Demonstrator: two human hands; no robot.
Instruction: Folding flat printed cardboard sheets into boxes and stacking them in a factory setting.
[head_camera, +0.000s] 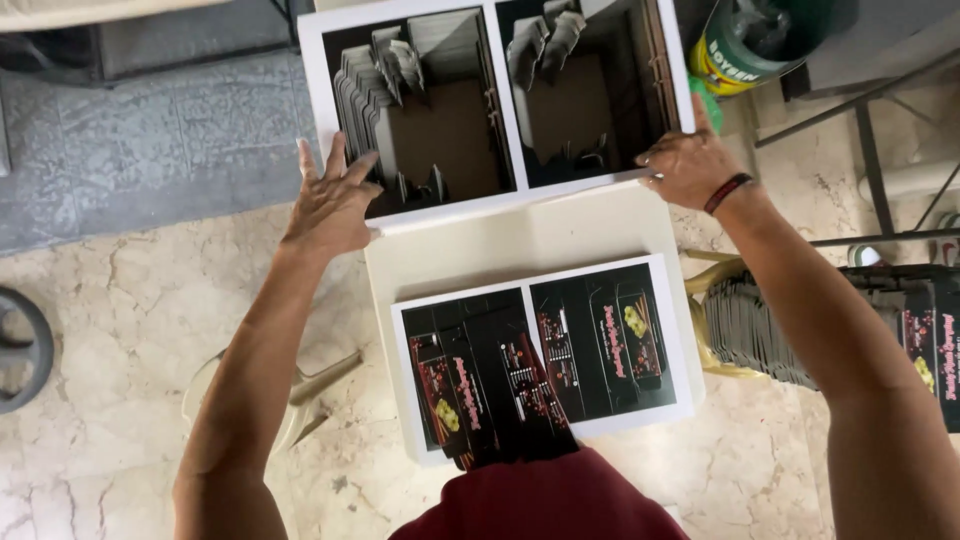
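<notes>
Both hands are up on the far white tray: left hand (332, 200) is spread flat, fingers splayed, pressing on the tray's near-left edge, and right hand (688, 165) is curled over the near-right corner, gripping the rim. There's a dark red wristband (727, 192) on that wrist.

The far tray (505, 100) has two compartments split by a white divider. Each one holds stacks of flat dark cardboard blanks standing on edge, mostly bunched along the back and left, so you can see bare brown bottom in the middle of both.

It sits on the far end of a small cream table (520, 240). Closer in on the same table is a second white tray (540, 355), also two compartments, holding flattened black printed cartons with red and yellow graphics; the left pile spills over the near edge.

Off to the right, another stack of the same folded cartons (760, 330) lies on a chair. A green gas cylinder (760, 40) is top right, marble floor all around.
</notes>
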